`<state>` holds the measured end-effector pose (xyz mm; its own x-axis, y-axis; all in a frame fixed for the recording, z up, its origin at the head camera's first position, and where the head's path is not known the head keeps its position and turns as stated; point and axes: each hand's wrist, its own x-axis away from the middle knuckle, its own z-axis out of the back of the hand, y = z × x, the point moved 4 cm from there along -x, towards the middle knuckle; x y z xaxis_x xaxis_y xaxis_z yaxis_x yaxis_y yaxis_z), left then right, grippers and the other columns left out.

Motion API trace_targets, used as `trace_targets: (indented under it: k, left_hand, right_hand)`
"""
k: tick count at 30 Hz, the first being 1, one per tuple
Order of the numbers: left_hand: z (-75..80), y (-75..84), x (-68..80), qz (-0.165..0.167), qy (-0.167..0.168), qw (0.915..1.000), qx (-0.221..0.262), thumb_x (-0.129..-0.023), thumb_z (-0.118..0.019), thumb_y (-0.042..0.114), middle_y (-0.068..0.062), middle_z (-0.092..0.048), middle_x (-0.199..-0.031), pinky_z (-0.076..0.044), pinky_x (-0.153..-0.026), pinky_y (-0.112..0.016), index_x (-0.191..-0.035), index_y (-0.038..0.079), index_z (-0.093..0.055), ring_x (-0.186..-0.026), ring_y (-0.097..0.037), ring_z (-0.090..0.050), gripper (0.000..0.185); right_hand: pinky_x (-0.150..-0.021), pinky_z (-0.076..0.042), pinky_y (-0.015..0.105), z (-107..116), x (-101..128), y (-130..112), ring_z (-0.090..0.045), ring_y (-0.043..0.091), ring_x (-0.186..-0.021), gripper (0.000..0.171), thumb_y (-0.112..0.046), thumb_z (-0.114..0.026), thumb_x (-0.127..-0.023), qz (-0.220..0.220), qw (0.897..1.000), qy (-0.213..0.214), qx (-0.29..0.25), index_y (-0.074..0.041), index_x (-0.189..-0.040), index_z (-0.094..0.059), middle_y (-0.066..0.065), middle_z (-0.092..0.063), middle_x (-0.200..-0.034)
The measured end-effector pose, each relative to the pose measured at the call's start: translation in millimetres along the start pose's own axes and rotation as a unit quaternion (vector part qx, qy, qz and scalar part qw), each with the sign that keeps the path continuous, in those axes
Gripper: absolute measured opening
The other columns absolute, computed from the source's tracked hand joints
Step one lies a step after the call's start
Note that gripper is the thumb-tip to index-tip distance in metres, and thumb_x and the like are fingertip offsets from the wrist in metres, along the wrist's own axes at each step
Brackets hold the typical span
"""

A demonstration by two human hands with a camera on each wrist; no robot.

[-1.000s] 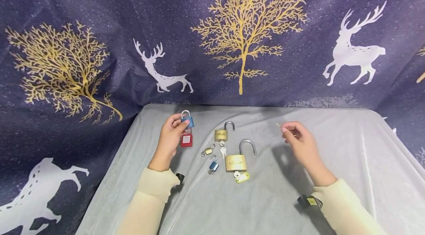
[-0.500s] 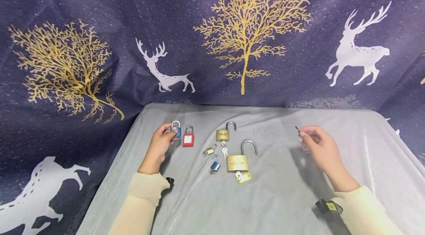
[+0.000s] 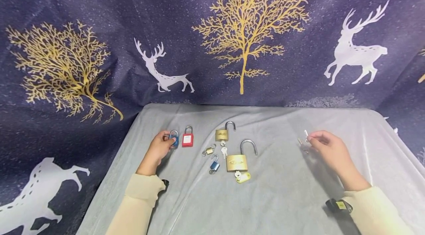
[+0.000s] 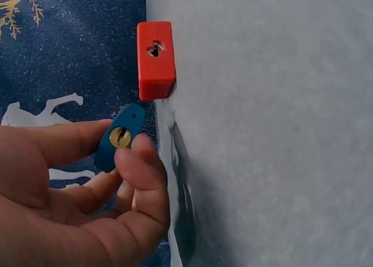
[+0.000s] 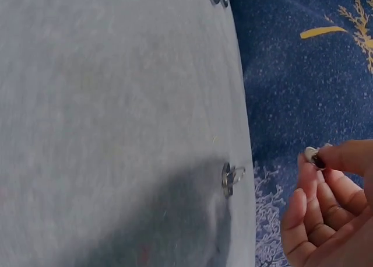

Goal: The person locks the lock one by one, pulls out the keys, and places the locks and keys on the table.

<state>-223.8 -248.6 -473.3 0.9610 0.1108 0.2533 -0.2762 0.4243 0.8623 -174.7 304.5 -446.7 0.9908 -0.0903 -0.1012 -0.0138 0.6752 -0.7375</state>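
Observation:
My left hand (image 3: 159, 150) pinches a blue padlock (image 3: 174, 140) between thumb and fingers, shackle upward. In the left wrist view, the brass keyhole of this blue padlock (image 4: 120, 137) shows. Just right of it, a red padlock (image 3: 187, 140) with a white label stands apart, its keyhole face visible in the left wrist view. Far to the right, my right hand (image 3: 332, 152) pinches a small, pale, shiny key (image 3: 306, 134) at the fingertips. In the right wrist view the pinched key (image 5: 315, 157) is mostly covered. Small keys (image 3: 300, 141) lie on the cloth beneath that hand.
Mid-table lie several padlocks with raised shackles: a large brass one (image 3: 237, 163) with a yellow tag (image 3: 243, 178), a medium brass one (image 3: 221, 135) with keys (image 3: 224, 150), a tiny brass one (image 3: 210, 151) and a small blue one (image 3: 214, 166). A patterned curtain (image 3: 265, 43) hangs behind the grey-covered table (image 3: 265, 205).
My left hand has carried the blue padlock left and down from before the red padlock, uncovering it. My right hand has shifted right and slightly down; small keys now lie below it.

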Motion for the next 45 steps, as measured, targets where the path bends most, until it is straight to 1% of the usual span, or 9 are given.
trace_targets:
  k: [4,12,18,22,27,32,37,41,45]
  left_hand:
    - [-1.7,-3.1,1.2,0.004,-0.004,0.9998,-0.019,-0.100,-0.055,0.006,-0.006,-0.051,-0.091,-0.047,-0.064,-0.026,-0.131,-0.007,-0.048,-0.072,-0.014,-0.058,0.034]
    - [-1.5,-6.6,3.7,0.013,0.002,0.9980,-0.062,-0.098,-0.058,0.006,-0.009,-0.056,-0.089,-0.048,-0.063,-0.027,-0.119,-0.007,-0.053,-0.073,-0.018,-0.058,0.025]
    - [4.0,-5.8,5.6,-0.012,0.036,0.9867,-0.158,-0.095,-0.064,0.014,-0.013,-0.057,-0.096,-0.043,-0.070,-0.030,-0.115,-0.005,-0.059,-0.084,-0.025,-0.055,0.028]
    - [7.1,-6.3,5.5,-0.019,0.045,0.9821,-0.182,-0.094,-0.066,0.016,-0.018,-0.062,-0.103,-0.046,-0.076,-0.035,-0.115,-0.006,-0.062,-0.092,-0.029,-0.058,0.031]
    - [8.4,-5.3,4.6,-0.030,0.048,0.9797,-0.192,-0.092,-0.067,0.017,-0.020,-0.066,-0.105,-0.048,-0.078,-0.038,-0.115,-0.007,-0.064,-0.094,-0.031,-0.061,0.033]
    - [9.9,-0.3,5.2,-0.041,0.063,0.9742,-0.213,-0.092,-0.066,0.020,-0.021,-0.068,-0.103,-0.049,-0.080,-0.041,-0.112,-0.006,-0.064,-0.094,-0.033,-0.063,0.033]
    - [5.9,15.6,12.6,-0.057,0.084,0.9741,-0.202,-0.093,-0.066,0.022,-0.016,-0.066,-0.090,-0.046,-0.070,-0.035,-0.099,0.000,-0.062,-0.082,-0.029,-0.062,0.023]
    - [-7.0,33.1,23.3,-0.083,0.067,0.9778,-0.180,-0.089,-0.066,0.016,-0.007,-0.060,-0.078,-0.042,-0.062,-0.030,-0.088,0.004,-0.061,-0.069,-0.019,-0.054,0.012]
    - [-26.6,47.2,31.7,-0.112,0.025,0.9816,-0.152,-0.086,-0.066,0.012,-0.003,-0.062,-0.075,-0.043,-0.060,-0.027,-0.086,0.006,-0.067,-0.064,-0.012,-0.053,0.006]
  right_hand:
    - [-0.072,-0.046,0.015,1,-1,6,-0.054,-0.019,-0.078,0.028,-0.025,-0.060,-0.101,0.000,1.000,-0.028,0.015,-0.001,-0.113,-0.069,0.025,-0.072,-0.113]
    - [-0.069,-0.049,0.022,4,-2,12,-0.059,-0.010,-0.075,0.027,-0.024,-0.059,-0.102,-0.001,0.998,-0.054,0.043,-0.002,-0.113,-0.069,0.024,-0.074,-0.107]
    - [-0.066,-0.049,0.030,6,-3,17,-0.061,0.001,-0.072,0.027,-0.024,-0.059,-0.101,-0.004,0.996,-0.067,0.058,-0.001,-0.113,-0.069,0.020,-0.075,-0.098]
    - [-0.067,-0.048,0.032,5,-4,21,-0.062,0.009,-0.076,0.028,-0.024,-0.058,-0.101,-0.005,0.994,-0.081,0.069,-0.001,-0.113,-0.069,0.020,-0.074,-0.100]
    - [-0.067,-0.046,0.033,6,-7,23,-0.063,0.016,-0.079,0.029,-0.026,-0.057,-0.102,-0.005,0.992,-0.091,0.091,-0.001,-0.112,-0.070,0.020,-0.074,-0.099]
    - [-0.064,-0.046,0.032,8,-8,24,-0.063,0.014,-0.074,0.032,-0.027,-0.056,-0.103,-0.015,0.990,-0.104,0.095,0.001,-0.112,-0.068,0.018,-0.075,-0.094]
    - [-0.063,-0.046,0.032,9,-9,24,-0.063,0.013,-0.072,0.032,-0.027,-0.055,-0.104,-0.019,0.988,-0.115,0.097,0.002,-0.113,-0.068,0.019,-0.074,-0.095]
    - [-0.064,-0.045,0.032,7,-9,25,-0.061,0.014,-0.072,0.031,-0.025,-0.056,-0.103,-0.016,0.987,-0.125,0.102,0.002,-0.112,-0.069,0.015,-0.075,-0.093]
    - [-0.067,-0.045,0.032,6,-10,30,-0.060,0.014,-0.074,0.029,-0.025,-0.058,-0.102,-0.015,0.985,-0.127,0.116,0.000,-0.110,-0.071,0.011,-0.075,-0.091]
